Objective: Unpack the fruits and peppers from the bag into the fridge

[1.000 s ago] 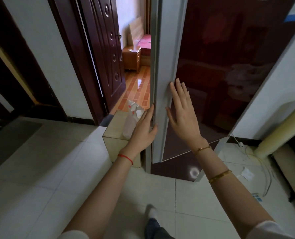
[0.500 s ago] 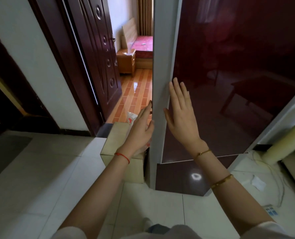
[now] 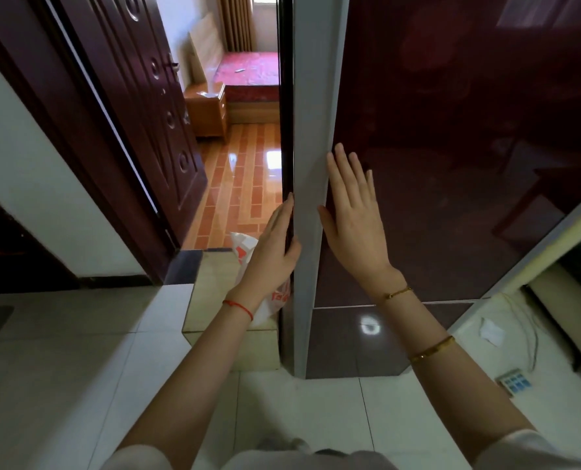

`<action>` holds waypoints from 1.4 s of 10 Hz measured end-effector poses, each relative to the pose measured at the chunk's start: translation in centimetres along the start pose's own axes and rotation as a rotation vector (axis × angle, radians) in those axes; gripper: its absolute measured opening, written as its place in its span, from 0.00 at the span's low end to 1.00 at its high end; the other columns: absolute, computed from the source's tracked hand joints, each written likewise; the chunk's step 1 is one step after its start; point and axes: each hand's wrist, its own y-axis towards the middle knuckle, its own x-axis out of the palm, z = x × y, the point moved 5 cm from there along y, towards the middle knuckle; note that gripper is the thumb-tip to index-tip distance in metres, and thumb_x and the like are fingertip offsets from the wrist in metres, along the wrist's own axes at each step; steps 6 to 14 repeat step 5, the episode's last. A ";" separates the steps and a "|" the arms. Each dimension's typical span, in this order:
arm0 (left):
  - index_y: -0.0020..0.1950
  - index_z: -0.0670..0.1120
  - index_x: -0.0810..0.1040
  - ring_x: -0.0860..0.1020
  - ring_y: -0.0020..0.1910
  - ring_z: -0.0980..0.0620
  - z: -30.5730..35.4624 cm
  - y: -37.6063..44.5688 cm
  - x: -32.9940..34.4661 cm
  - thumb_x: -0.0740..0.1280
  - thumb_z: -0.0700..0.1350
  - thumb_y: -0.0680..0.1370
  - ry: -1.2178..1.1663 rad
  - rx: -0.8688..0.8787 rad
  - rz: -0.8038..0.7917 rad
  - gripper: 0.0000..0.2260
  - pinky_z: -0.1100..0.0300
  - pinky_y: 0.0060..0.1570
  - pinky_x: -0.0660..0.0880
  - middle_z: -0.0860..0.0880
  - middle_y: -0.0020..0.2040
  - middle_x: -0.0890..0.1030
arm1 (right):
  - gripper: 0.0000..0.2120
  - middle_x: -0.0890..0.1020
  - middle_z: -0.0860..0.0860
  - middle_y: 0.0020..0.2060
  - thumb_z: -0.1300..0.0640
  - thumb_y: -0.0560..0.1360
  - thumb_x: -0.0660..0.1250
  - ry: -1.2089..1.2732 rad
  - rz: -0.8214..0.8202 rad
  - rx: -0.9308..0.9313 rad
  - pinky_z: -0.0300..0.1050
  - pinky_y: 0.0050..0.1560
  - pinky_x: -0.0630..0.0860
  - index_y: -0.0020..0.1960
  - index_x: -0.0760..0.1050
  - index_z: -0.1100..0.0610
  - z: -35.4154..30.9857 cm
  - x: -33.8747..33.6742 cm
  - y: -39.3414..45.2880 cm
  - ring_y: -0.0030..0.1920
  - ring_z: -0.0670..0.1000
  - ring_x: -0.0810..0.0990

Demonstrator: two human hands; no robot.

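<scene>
A dark red glossy fridge door (image 3: 452, 147) with a grey edge fills the right half of the head view and looks shut against the fridge body. My right hand (image 3: 353, 212) lies flat and open on the door's front near that edge. My left hand (image 3: 275, 245) rests with straight fingers along the fridge's left side at the door seam, holding nothing. Behind my left wrist a white plastic bag (image 3: 248, 256) with red print sits on a beige box (image 3: 214, 283). Its contents are hidden.
The beige box stands on the tiled floor right beside the fridge's left side. A dark wooden door (image 3: 140, 96) stands open to a bedroom with an orange floor. A rolled mat (image 3: 560, 293), cables and a small blue-and-white object (image 3: 514, 381) lie at the right.
The fridge door has swung closed against the body. Both hands stayed on its left edge, and my view has moved closer and higher.
</scene>
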 end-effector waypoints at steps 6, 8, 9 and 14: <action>0.79 0.52 0.54 0.61 0.76 0.51 -2.2 1.4 -3.1 0.63 0.42 0.81 0.128 0.110 -0.114 0.29 0.52 0.73 0.65 0.51 0.79 0.59 | 0.32 0.54 0.53 0.79 0.54 0.80 0.63 -0.021 0.056 0.158 0.56 0.78 0.51 0.79 0.53 0.58 -1.0 0.9 0.4 0.80 0.53 0.50; 0.79 0.52 0.54 0.61 0.76 0.51 -2.2 1.4 -3.1 0.63 0.42 0.81 0.128 0.110 -0.114 0.29 0.52 0.73 0.65 0.51 0.79 0.59 | 0.32 0.54 0.53 0.79 0.54 0.80 0.63 -0.021 0.056 0.158 0.56 0.78 0.51 0.79 0.53 0.58 -1.0 0.9 0.4 0.80 0.53 0.50; 0.79 0.52 0.54 0.61 0.76 0.51 -2.2 1.4 -3.1 0.63 0.42 0.81 0.128 0.110 -0.114 0.29 0.52 0.73 0.65 0.51 0.79 0.59 | 0.32 0.54 0.53 0.79 0.54 0.80 0.63 -0.021 0.056 0.158 0.56 0.78 0.51 0.79 0.53 0.58 -1.0 0.9 0.4 0.80 0.53 0.50; 0.79 0.52 0.54 0.61 0.76 0.51 -2.2 1.4 -3.1 0.63 0.42 0.81 0.128 0.110 -0.114 0.29 0.52 0.73 0.65 0.51 0.79 0.59 | 0.32 0.54 0.53 0.79 0.54 0.80 0.63 -0.021 0.056 0.158 0.56 0.78 0.51 0.79 0.53 0.58 -1.0 0.9 0.4 0.80 0.53 0.50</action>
